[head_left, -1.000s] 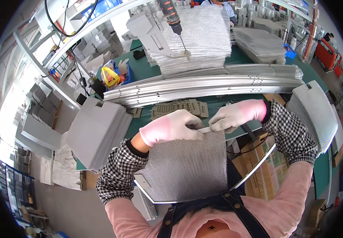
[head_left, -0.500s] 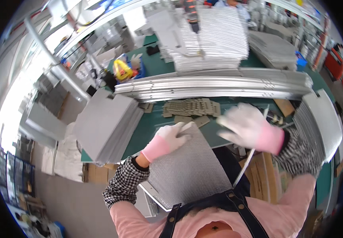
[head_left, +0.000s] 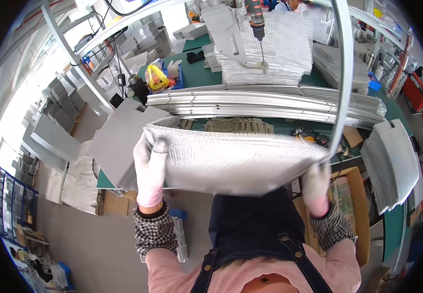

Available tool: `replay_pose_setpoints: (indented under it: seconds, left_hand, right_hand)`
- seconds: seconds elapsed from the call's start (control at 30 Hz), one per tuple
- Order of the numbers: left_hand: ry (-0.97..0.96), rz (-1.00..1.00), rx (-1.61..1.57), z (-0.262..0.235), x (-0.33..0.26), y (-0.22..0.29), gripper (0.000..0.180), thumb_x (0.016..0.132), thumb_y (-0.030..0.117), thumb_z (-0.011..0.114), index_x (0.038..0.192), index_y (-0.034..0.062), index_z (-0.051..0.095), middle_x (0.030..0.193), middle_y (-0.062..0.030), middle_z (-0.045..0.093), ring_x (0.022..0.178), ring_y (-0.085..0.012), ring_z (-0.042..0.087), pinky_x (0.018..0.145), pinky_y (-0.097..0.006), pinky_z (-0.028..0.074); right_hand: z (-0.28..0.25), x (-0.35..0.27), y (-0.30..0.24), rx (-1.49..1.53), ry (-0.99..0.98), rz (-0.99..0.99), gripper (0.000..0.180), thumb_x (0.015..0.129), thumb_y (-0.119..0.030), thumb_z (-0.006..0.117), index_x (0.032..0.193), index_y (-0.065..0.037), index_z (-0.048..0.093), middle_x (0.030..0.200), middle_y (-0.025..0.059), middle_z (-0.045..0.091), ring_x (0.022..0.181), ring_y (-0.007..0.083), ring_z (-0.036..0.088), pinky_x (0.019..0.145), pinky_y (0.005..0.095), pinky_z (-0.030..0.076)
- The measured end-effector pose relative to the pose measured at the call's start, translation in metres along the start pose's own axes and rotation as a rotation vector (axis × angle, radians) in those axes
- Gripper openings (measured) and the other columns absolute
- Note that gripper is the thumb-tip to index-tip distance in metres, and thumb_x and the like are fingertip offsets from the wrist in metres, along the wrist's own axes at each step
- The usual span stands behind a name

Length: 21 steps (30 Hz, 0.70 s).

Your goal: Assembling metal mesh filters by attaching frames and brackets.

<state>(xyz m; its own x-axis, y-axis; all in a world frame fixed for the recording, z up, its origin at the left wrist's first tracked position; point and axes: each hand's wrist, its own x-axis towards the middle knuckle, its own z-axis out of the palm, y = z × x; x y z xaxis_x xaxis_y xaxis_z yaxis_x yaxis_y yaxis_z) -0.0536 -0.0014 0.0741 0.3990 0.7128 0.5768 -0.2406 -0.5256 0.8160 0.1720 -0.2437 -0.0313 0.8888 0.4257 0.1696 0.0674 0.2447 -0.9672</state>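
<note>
A silvery, finely ridged metal panel [head_left: 236,158] is raised in front of me above the table's near edge, its lower part blurred by motion. My left hand [head_left: 150,171], in a white and pink glove, is closed around the panel's left end, the thumb on its near face. At the opposite corner my gloved right hand [head_left: 317,188] is closed on the panel's edge, fingers partly hidden. From that corner a long pale metal strip [head_left: 342,73] rises steeply; whether it is joined to the panel I cannot tell.
Behind the panel lie small beige plates [head_left: 240,125] and long stacked metal profiles [head_left: 250,102]. Panel stacks stand at left [head_left: 118,146] and right [head_left: 392,161]. A power screwdriver [head_left: 256,22] hangs overhead. An open cardboard box [head_left: 363,215] is beside my right arm.
The panel has risen from my lap and tilted. My left hand has moved left with its edge; my right hand has come down to its right corner. The strip now stands high at the right.
</note>
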Motion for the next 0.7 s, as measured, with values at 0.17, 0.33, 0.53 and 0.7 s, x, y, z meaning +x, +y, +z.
replay_pose_setpoints:
  seconds: [0.17, 0.33, 0.53, 0.7]
  left_hand:
    - [0.232, 0.112, 0.029, 0.026, -0.003, -0.059, 0.051, 0.096, 0.051, 0.056, 0.081, 0.0022, 0.055, 0.070, 0.0016, 0.049, 0.068, -0.0095, 0.046, 0.062, -0.027, 0.038]
    - [0.200, 0.007, -0.032, 0.043, -0.026, -0.089, 0.042, 0.097, 0.042, 0.056, 0.077, 0.0058, 0.048, 0.066, 0.0062, 0.038, 0.063, -0.0058, 0.035, 0.054, -0.027, 0.028]
    - [0.056, -0.446, 0.005, 0.020, -0.088, -0.065, 0.029, 0.102, 0.026, 0.051, 0.082, 0.0046, 0.051, 0.074, 0.0069, 0.039, 0.070, -0.0047, 0.033, 0.061, -0.024, 0.028]
    - [-0.006, -0.150, 0.306, 0.012, -0.074, -0.081, 0.048, 0.091, 0.013, 0.063, 0.136, -0.0016, 0.052, 0.133, -0.0154, 0.056, 0.124, -0.0255, 0.052, 0.106, -0.036, 0.039]
  right_hand:
    - [-0.005, 0.073, -0.038, 0.121, 0.041, -0.414, 0.013, 0.085, -0.008, 0.064, 0.081, -0.002, 0.054, 0.068, -0.0036, 0.052, 0.060, 0.0033, 0.043, 0.055, 0.0211, 0.035]
    - [-0.021, 0.086, -0.009, 0.087, -0.121, -0.295, 0.016, 0.090, -0.018, 0.061, 0.093, -0.003, 0.054, 0.078, -0.0060, 0.047, 0.071, 0.0028, 0.039, 0.063, 0.0225, 0.034]
    - [-0.015, 0.089, -0.044, -0.117, -0.474, 0.013, 0.027, 0.089, -0.009, 0.064, 0.115, 0.001, 0.062, 0.082, -0.0049, 0.050, 0.072, 0.0044, 0.044, 0.066, 0.0197, 0.038]
    - [0.004, 0.101, -0.013, -0.191, -0.571, 0.092, 0.022, 0.094, -0.020, 0.064, 0.105, -0.002, 0.061, 0.088, -0.0021, 0.056, 0.083, 0.0073, 0.050, 0.081, 0.0231, 0.041]
